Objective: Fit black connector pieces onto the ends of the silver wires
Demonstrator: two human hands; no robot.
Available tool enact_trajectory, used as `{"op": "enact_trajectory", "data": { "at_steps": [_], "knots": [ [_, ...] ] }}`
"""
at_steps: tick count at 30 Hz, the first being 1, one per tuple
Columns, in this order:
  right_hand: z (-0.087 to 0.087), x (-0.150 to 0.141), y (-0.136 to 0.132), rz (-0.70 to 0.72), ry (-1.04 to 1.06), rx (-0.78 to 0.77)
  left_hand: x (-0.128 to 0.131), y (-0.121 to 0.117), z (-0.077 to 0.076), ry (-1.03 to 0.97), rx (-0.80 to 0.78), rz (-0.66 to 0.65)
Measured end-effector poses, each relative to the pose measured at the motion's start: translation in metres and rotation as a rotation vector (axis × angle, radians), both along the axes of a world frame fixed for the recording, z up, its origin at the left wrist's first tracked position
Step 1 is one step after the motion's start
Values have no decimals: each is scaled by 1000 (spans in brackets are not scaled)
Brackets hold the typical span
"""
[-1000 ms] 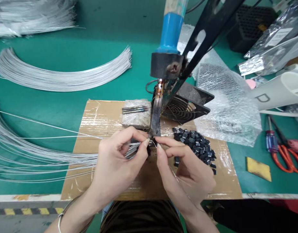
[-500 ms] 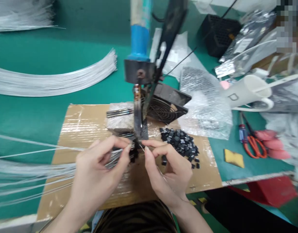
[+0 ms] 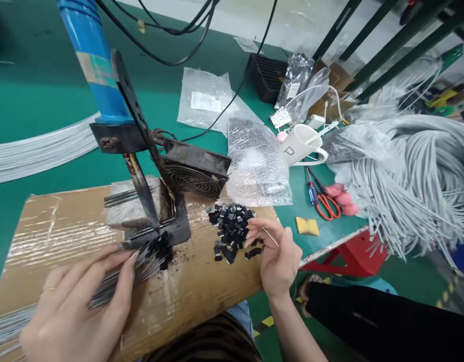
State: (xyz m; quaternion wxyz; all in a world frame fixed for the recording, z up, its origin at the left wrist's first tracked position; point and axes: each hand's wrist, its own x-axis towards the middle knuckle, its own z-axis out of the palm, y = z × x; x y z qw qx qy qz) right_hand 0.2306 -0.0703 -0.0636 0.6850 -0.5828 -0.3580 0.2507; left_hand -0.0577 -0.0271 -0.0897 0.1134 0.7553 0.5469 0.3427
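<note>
My left hand (image 3: 77, 301) lies at the lower left on a bundle of thin grey wires (image 3: 141, 259), fingers stretched over them and pressing them to the cardboard sheet (image 3: 58, 226). The wire ends carry small black pieces right under the tip of the mounted soldering iron (image 3: 139, 181). My right hand (image 3: 275, 251) is at the edge of the pile of small black parts (image 3: 232, 229), fingers curled, with a thin wire showing across its fingers.
A black fan (image 3: 196, 171) stands behind the iron. Bubble-wrap bags (image 3: 254, 161), a white mug (image 3: 298, 143), orange-handled scissors (image 3: 322, 201), a yellow sponge (image 3: 306, 226) and a heap of grey cables (image 3: 409, 176) lie to the right. More wire bundles (image 3: 43, 148) curve at left.
The view has swung right and tilted. My right hand left the iron tip and moved right to the black parts. My left hand dropped lower, flat on the wire bundle.
</note>
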Motion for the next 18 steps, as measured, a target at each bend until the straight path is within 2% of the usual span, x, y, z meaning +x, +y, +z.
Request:
{"op": "enact_trajectory", "data": {
  "at_steps": [5,8,11,13,16,18],
  "knots": [
    [-8,7,-6,-66,8,12,8,-2,41,41,27,136],
    [-11,10,-10,-90,22,24,-8,18,67,83,59,236],
    [-13,12,-10,-71,24,2,-36,67,82,243,138,359],
    [-13,11,-9,-70,0,-11,-57,111,85,380,81,325],
    [-13,7,-9,-84,-34,-4,-73,174,76,422,-6,208],
    [-14,5,-8,-80,-67,-4,-73,206,66,410,4,176]
  ]
}}
